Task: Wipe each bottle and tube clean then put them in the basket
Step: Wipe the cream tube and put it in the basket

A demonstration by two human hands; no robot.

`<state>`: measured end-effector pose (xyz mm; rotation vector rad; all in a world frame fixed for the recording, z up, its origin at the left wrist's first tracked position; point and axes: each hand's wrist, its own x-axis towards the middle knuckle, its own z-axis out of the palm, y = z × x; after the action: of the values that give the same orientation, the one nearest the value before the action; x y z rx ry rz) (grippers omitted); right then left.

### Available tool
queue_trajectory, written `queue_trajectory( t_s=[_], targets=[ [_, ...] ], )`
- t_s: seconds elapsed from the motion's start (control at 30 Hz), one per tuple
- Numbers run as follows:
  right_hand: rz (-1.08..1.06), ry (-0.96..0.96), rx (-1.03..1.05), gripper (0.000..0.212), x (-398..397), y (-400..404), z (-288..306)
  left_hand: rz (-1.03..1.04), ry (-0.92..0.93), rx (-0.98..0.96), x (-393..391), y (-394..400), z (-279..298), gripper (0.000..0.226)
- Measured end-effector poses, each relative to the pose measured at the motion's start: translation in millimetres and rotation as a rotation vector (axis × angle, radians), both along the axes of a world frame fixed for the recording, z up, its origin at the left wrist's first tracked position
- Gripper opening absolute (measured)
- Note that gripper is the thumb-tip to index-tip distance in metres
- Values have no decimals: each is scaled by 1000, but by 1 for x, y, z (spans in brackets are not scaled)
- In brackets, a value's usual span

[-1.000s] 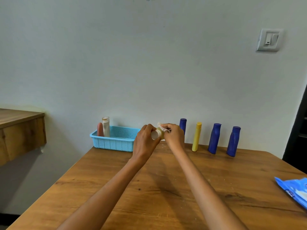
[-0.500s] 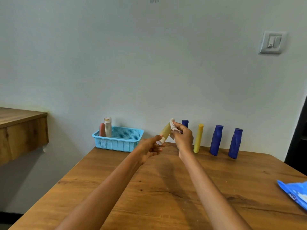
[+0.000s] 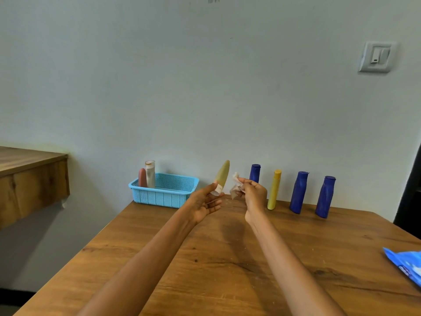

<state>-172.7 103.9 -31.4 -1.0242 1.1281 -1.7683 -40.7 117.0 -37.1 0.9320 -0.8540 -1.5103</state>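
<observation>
— Olive tube [image 3: 222, 175]?
— Held up off the tabletop [image 3: 227, 258], pinched at its white cap end by thumb and fingertips of the left hand [image 3: 203, 205]; rounded end tilted up and slightly toward the right hand [image 3: 252, 196]. Remaining left fingers fairly straight, palm turned up.
— And the right hand?
— Curled round a crumpled white wipe [image 3: 235, 185], just beside the tube, not touching it. Both hands raised above the far part of the tabletop.
— Left of the hands?
— Light blue basket [image 3: 164, 195] at the far tabletop edge, just beyond the left hand. Two tubes standing in its far left corner: a reddish tube [image 3: 142, 177] and a whitish tube [image 3: 150, 173], touching or nearly so.
— Right of the hands?
— Four things upright in a row against the wall [image 3: 205, 87]. Nearest, partly hidden behind the right hand, a dark blue bottle [image 3: 255, 173]. Then a yellow tube [image 3: 274, 190], leaning a little. Then a second blue bottle [image 3: 299, 192] and a third blue bottle [image 3: 325, 197], both tilted slightly.
— Anything nearer than the hands?
— Blue wipe packet [image 3: 405, 265] lying flat at the right tabletop edge, well apart from the right hand, cut off by the frame.
— Farther out?
— Wooden ledge [image 3: 29, 179] far left of the left hand; a switch plate [image 3: 377, 57] high on the wall, up and right.
</observation>
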Motion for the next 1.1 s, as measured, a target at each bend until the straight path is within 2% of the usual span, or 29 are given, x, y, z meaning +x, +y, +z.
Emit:
queue_trajectory(
  t_s=[0.07,0.1,0.17,0.23,0.3,0.43,0.53,0.6,0.7,0.8,1.0,1.1],
  targets=[
    [86,-57,44,11,-4,0,1,9,-4,-14,-2,1,-1,20],
    [173,-35,52,12,-4,0,1,17,-24,-25,-3,1,-2,18],
    [338,31,59,33,-3,-3,0,31,-99,-63,-4,1,-3,15],
    [412,75,67,55,1,-5,0,24,-165,-118,-2,2,-2,16],
    [437,77,75,59,1,-6,-1,-18,-248,-171,2,2,-2,21],
    [495,103,81,53,-9,-6,-1,-83,-483,-204,10,2,-1,33],
    [445,259,71,72,-10,-6,0,-59,-702,-235,14,4,7,56],
    [417,426,66,70,-7,-3,3,10,-697,-312,18,6,16,56],
    [415,572,63,57,-3,1,7,32,-635,-387,24,9,25,37],
    [428,686,38,52,4,6,10,13,-626,-402,26,8,25,20],
    [426,734,8,49,6,10,13,50,-678,-407,29,8,30,22],
    [431,763,-7,48,8,14,13,91,-682,-406,31,7,29,30]
  ],
)
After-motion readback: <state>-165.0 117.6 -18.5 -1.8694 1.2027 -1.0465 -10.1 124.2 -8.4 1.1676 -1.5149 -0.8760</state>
